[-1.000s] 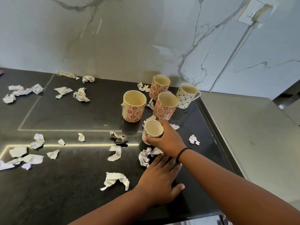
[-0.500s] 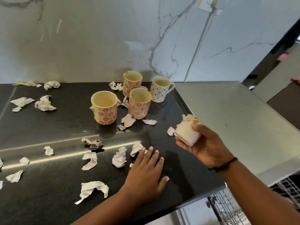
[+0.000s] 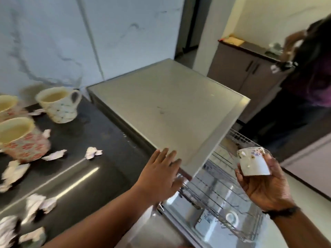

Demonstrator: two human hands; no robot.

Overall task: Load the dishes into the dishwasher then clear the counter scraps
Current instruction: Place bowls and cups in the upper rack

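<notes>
My right hand (image 3: 265, 185) holds a small white cup (image 3: 253, 162), tilted, above the pulled-out wire rack (image 3: 220, 192) of the dishwasher. My left hand (image 3: 161, 174) is flat with straight fingers at the front corner of the grey dishwasher top (image 3: 166, 108). On the black counter (image 3: 89, 169) at the left stand a white dotted mug (image 3: 59, 104) and two red-patterned mugs (image 3: 19, 138), the rear red mug (image 3: 7, 106) cut by the frame edge. Crumpled paper scraps (image 3: 92, 152) lie scattered over the counter.
A marble wall rises behind the counter. At the far right another person (image 3: 309, 72) stands by a dark cabinet (image 3: 247, 68). The open dishwasher door (image 3: 202, 217) lies below the rack.
My right hand carried the cup from the counter to the right, over the dishwasher rack. My left hand slid right to the dishwasher's corner. The view swung right.
</notes>
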